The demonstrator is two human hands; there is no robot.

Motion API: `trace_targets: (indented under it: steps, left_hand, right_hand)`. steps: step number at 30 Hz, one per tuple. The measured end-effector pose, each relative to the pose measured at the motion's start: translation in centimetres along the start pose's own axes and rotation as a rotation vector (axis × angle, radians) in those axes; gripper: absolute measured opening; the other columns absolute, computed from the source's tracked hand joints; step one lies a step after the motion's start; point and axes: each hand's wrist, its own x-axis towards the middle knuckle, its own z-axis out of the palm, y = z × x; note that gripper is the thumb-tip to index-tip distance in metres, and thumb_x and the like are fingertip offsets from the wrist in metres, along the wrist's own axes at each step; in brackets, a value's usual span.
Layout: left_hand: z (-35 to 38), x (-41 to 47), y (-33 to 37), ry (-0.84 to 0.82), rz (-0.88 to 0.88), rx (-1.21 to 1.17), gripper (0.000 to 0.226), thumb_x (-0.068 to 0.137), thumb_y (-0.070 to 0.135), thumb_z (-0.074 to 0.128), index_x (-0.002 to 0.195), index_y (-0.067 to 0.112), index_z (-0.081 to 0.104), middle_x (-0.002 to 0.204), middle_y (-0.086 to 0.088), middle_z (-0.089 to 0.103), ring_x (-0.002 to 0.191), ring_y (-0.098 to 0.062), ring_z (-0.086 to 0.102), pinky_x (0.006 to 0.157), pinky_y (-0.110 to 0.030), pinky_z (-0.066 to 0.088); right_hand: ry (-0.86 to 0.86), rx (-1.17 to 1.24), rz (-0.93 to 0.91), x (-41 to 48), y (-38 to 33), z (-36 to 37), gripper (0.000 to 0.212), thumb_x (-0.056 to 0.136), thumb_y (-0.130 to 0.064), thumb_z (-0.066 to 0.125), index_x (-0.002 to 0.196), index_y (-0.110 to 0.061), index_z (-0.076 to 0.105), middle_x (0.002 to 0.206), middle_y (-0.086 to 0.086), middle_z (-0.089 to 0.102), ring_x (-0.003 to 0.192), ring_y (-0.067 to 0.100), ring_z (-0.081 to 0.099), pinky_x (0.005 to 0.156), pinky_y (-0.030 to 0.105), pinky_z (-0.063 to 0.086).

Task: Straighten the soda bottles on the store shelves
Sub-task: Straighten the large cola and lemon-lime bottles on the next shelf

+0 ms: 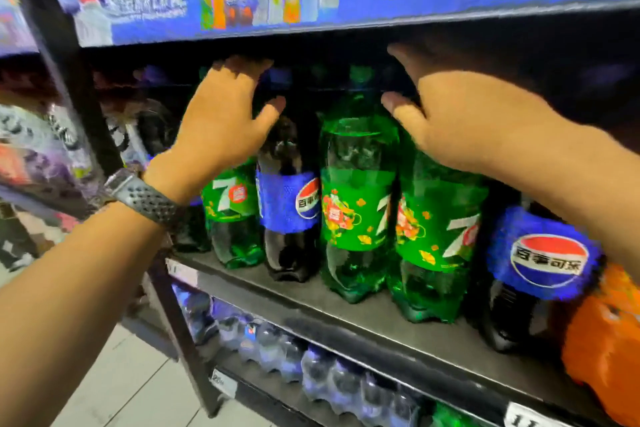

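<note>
Soda bottle (358,163), green, upright between left hand (221,118) and right hand (460,118), both hands spread wide.

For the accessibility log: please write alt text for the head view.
Two open hands reach for the tops of large soda bottles on a dark store shelf. The left hand is by a cola bottle; the right hand is beside a green bottle.
</note>
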Motion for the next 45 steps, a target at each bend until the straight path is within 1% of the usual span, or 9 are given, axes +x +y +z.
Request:
trace_targets:
  steps: [6,10,13,18,24,28,32,39,45]
  left_hand:
    - [1.0,1.5,-2.6,-0.193,-0.047,-0.257,0.066,0.065,0.082,0.052,0.111,0.034,0.055,0.093,0.008,0.064,0.091,-0.018,0.062,0.069,-0.028,0.042]
    - [1.4,2.8,-3.5,-0.237,0.063,-0.204,0.084,0.054,0.083,0.061,0.116,0.026,0.051,0.091,0.003,0.06,0.091,-0.024,0.06,0.064,-0.027,0.034]
    - [1.3,4.1,-4.5,-0.329,0.171,-0.179,0.087,0.059,0.076,0.064,0.126,0.023,0.051,0.113,-0.004,0.065,0.1,-0.024,0.059,0.066,-0.026,0.034]
    - [1.1,3.8,-5.7,-0.335,0.304,-0.27,0.078,0.071,0.063,0.067,0.132,0.018,0.048,0.124,-0.006,0.06,0.109,-0.024,0.056,0.076,-0.026,0.04]
    - [0.9,2.5,-10.5,0.043,0.211,-0.207,0.059,0.087,0.058,0.046,0.132,0.02,0.054,0.124,-0.01,0.062,0.115,-0.032,0.055,0.095,-0.041,0.042]
    - [1.9,2.7,-13.4,-0.04,0.091,-0.298,0.075,0.083,0.061,0.054,0.143,0.019,0.039,0.148,-0.007,0.039,0.136,-0.029,0.032,0.112,-0.039,0.028]
    - [2.5,2.5,-13.3,-0.141,-0.03,-0.386,0.086,0.072,0.072,0.058,0.141,0.026,0.036,0.134,-0.007,0.053,0.12,-0.034,0.049,0.095,-0.037,0.044]
    - [2.7,4.0,-14.1,-0.191,0.065,-0.288,0.084,0.075,0.071,0.054,0.139,0.019,0.037,0.135,-0.011,0.052,0.119,-0.035,0.049,0.091,-0.037,0.042]
    - [2.5,4.1,-14.1,-0.209,0.083,-0.316,0.085,0.077,0.069,0.054,0.143,0.021,0.031,0.139,-0.009,0.048,0.122,-0.034,0.048,0.089,-0.035,0.041]
  right_hand:
    - [-0.004,0.02,0.085,3.9,-4.6,1.9,0.065,0.092,-0.054,0.042,0.147,-0.025,0.023,0.152,0.006,0.03,0.134,0.032,0.034,0.105,0.046,0.035]
    - [-0.076,0.057,0.05,6.6,-6.6,3.4,0.078,0.087,-0.06,0.047,0.15,-0.029,0.014,0.156,0.004,0.023,0.14,0.026,0.026,0.112,0.036,0.026]
    - [-0.168,0.23,-0.011,8.5,-8.2,4.7,0.073,0.089,-0.051,0.054,0.149,-0.026,0.021,0.15,0.006,0.034,0.134,0.022,0.036,0.102,0.022,0.026]
    - [-0.239,0.345,0.031,10.7,-9.6,5.9,0.062,0.08,-0.038,0.07,0.13,-0.017,0.039,0.121,0.006,0.054,0.109,0.024,0.054,0.096,0.04,0.044]
    - [-0.315,0.221,0.091,12.3,-9.4,5.6,0.091,0.061,-0.063,0.069,0.133,-0.019,0.036,0.125,-0.001,0.045,0.114,0.019,0.049,0.096,0.033,0.041]
    - [-0.35,0.238,0.15,12.5,-9.8,6.1,0.103,0.053,-0.079,0.055,0.14,-0.028,0.033,0.133,-0.007,0.046,0.115,0.011,0.049,0.097,0.028,0.041]
    - [-0.276,0.2,0.238,12.9,-10.9,7.0,0.082,0.051,-0.08,0.056,0.117,-0.032,0.048,0.103,-0.011,0.056,0.091,0.012,0.055,0.078,0.027,0.041]
    - [-0.381,0.24,0.264,13.2,-10.7,5.9,0.088,0.043,-0.089,0.06,0.115,-0.04,0.045,0.099,-0.014,0.06,0.091,0.013,0.062,0.083,0.039,0.053]
    - [-0.268,0.124,0.232,13.5,-12.0,6.5,0.067,0.047,-0.092,0.052,0.086,-0.038,0.041,0.077,-0.022,0.048,0.068,-0.006,0.046,0.058,0.02,0.034]
